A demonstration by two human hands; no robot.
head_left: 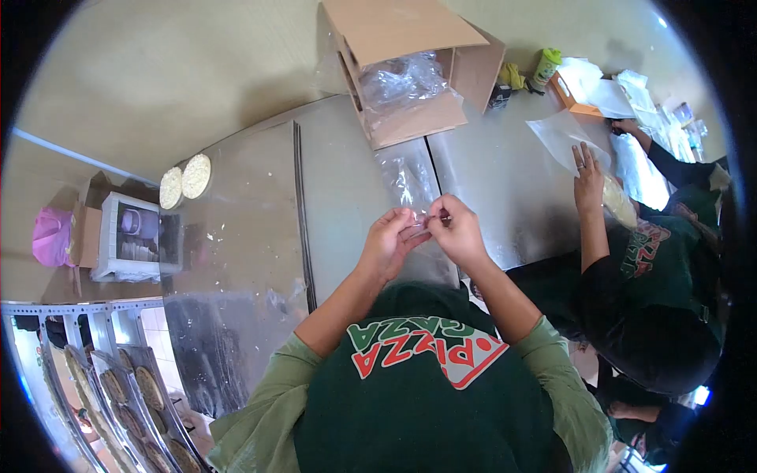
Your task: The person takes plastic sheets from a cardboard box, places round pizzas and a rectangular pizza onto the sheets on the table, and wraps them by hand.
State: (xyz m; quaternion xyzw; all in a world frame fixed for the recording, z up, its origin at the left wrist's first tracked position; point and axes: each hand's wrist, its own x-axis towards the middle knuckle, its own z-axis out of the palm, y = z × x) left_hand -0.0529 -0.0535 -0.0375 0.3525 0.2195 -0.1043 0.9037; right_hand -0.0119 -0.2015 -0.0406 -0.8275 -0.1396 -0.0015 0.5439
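Observation:
A clear plastic bag (408, 183) lies stretched out on the metal table in front of me, its near end between my hands. My left hand (386, 243) pinches that near edge, fingers bent around the film. Close beside it, my right hand (459, 236) has thumb and forefinger closed on the same edge. Just beyond the bag stands an open cardboard box (406, 35) on its side, with more crumpled clear bags (404, 81) inside.
Two round pale pizza bases (195, 176) sit at the table's far left. A co-worker's hand (588, 183) at right holds a clear bag (561, 140) with something pale in it. A rack (134, 394) of round bases stands lower left, an orange tray (569, 96) at the back right.

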